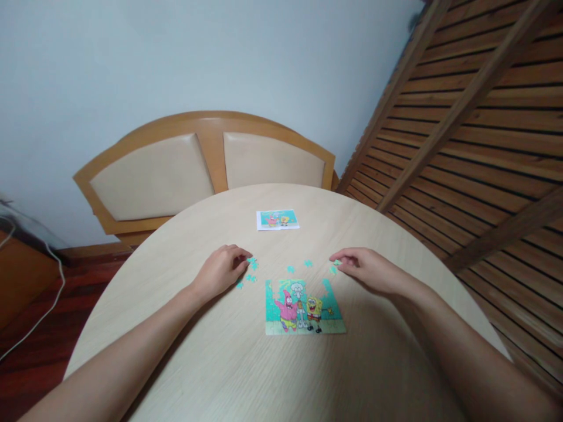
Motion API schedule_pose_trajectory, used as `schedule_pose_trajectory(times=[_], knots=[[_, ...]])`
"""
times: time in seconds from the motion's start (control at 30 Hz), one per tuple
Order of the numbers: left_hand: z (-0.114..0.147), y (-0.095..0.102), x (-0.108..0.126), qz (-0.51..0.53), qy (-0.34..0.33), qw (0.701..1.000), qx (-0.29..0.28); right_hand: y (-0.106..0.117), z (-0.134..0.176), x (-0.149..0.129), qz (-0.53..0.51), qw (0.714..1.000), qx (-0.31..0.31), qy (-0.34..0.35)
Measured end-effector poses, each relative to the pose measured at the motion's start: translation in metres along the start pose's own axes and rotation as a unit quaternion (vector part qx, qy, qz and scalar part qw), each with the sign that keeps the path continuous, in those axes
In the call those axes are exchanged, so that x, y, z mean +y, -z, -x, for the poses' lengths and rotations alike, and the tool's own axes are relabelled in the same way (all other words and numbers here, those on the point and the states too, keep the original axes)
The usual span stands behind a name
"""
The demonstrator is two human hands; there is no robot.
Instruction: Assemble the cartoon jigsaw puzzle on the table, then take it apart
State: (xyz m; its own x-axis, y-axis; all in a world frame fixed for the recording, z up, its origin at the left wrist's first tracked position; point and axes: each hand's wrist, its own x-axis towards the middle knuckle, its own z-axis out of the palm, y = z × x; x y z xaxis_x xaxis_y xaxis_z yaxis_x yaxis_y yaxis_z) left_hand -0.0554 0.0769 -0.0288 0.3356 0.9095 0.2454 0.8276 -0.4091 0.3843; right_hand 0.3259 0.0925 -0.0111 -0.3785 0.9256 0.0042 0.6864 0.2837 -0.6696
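A partly assembled jigsaw puzzle [288, 313] with three cartoon figures lies flat on the round table, gaps showing along its top edge. Beyond its upper left corner, my left hand [222, 269] has thumb and forefinger closed about a small teal puzzle piece [251, 259]. Several loose teal pieces [251, 278] lie just beside those fingers. On the other side, my right hand [369, 268] pinches a greenish puzzle piece [336, 263] at its fingertips, with another piece [333, 271] right below. Two single pieces, one teal [308, 264] and one nearer the puzzle [291, 269], lie between the hands.
A picture card [278, 220] showing the same figures lies farther back on the pale wooden table [211, 363]. Behind the table stands a wood-framed headboard [215, 146] with cream panels. Slatted wood [461, 117] slants along the right, and a white cable [55, 293] hangs at left.
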Motion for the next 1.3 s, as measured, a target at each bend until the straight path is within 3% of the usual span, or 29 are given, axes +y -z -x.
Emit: schedule_pose_trajectory(times=[0.1, 0.17, 0.33, 0.5, 1.13, 1.3], knots=[[0.003, 0.004, 0.009, -0.007, -0.012, 1.000, 0.008, -0.015, 0.001, -0.021, -0.043, 0.999, 0.026, 0.021], [0.006, 0.008, 0.020, -0.006, -0.055, 0.998, 0.002, -0.030, 0.001, -0.039, -0.074, 0.996, 0.042, 0.035], [0.016, 0.011, 0.047, 0.011, -0.167, 0.984, -0.067, -0.070, -0.001, -0.070, -0.109, 0.992, 0.048, 0.041], [0.020, 0.004, 0.049, -0.011, -0.169, 0.981, -0.094, -0.091, -0.008, -0.079, -0.121, 0.990, 0.041, 0.054], [0.022, -0.004, 0.043, -0.017, -0.163, 0.982, -0.089, -0.100, -0.012, -0.085, -0.105, 0.990, 0.054, 0.073], [0.022, -0.004, 0.042, -0.016, -0.172, 0.982, -0.081, -0.083, -0.012, -0.081, -0.113, 0.991, 0.053, 0.053]])
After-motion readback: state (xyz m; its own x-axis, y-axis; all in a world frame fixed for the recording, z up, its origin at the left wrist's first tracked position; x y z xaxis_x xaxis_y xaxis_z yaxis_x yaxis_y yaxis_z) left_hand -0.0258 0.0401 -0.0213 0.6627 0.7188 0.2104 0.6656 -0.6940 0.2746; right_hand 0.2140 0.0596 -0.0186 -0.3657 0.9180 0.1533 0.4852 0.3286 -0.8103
